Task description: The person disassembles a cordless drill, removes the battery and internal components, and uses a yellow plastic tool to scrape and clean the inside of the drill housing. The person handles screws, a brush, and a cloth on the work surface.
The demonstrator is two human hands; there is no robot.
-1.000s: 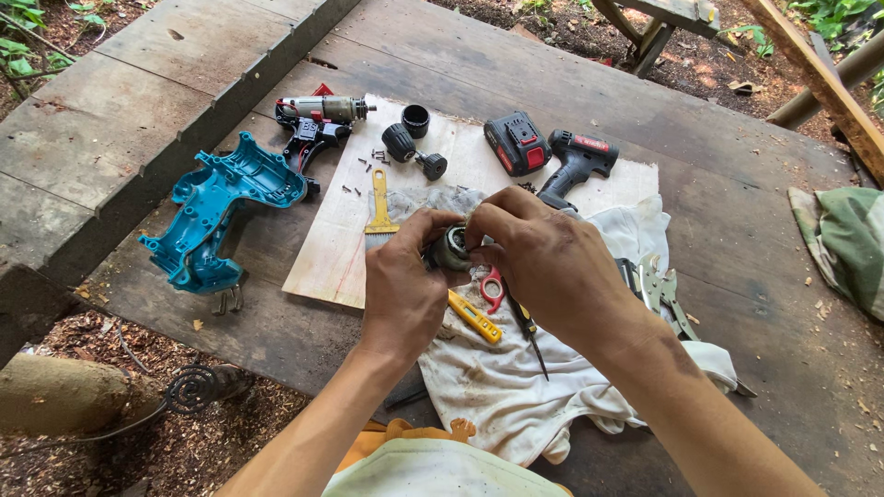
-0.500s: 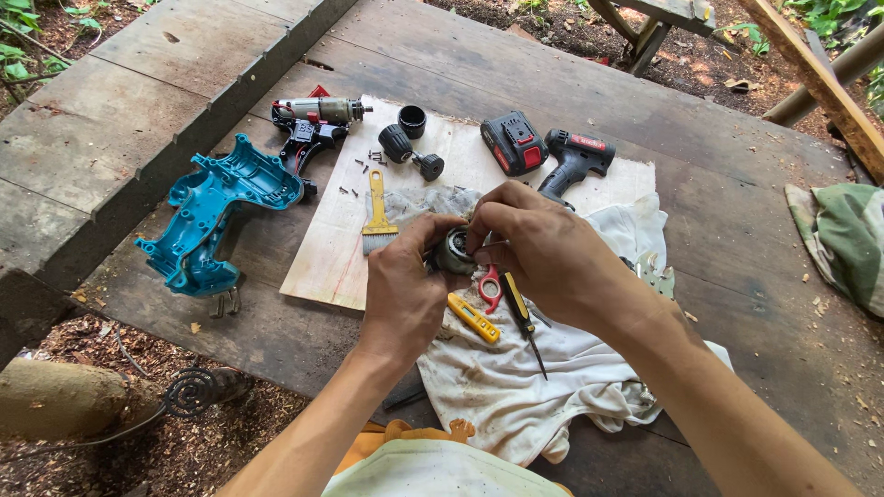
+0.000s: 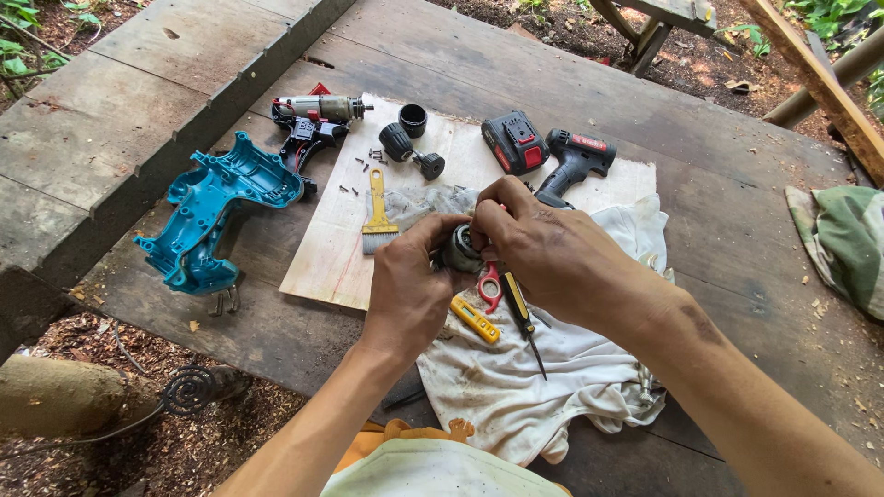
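My left hand (image 3: 407,290) and my right hand (image 3: 548,253) meet over a small round grey metal part (image 3: 460,250), gripping it from both sides above a stained white cloth (image 3: 543,387). Most of the part is hidden by my fingers. Under the hands lie red-handled pliers (image 3: 489,285), a yellow tool (image 3: 475,319) and a black and yellow screwdriver (image 3: 521,317). A yellow-handled brush (image 3: 378,210) rests on the plywood sheet (image 3: 322,267) just left of my left hand.
An open teal tool housing (image 3: 216,216) lies at the left. A bare motor with black handle (image 3: 313,120), black chuck parts (image 3: 405,143), loose screws (image 3: 354,175), a red battery (image 3: 514,143) and a red-black drill (image 3: 575,164) sit on the sheet. Green cloth (image 3: 843,244) at right.
Both hands stay closed on the grey part with only slight finger shifts. The view has shifted a little; nothing on the table has moved.
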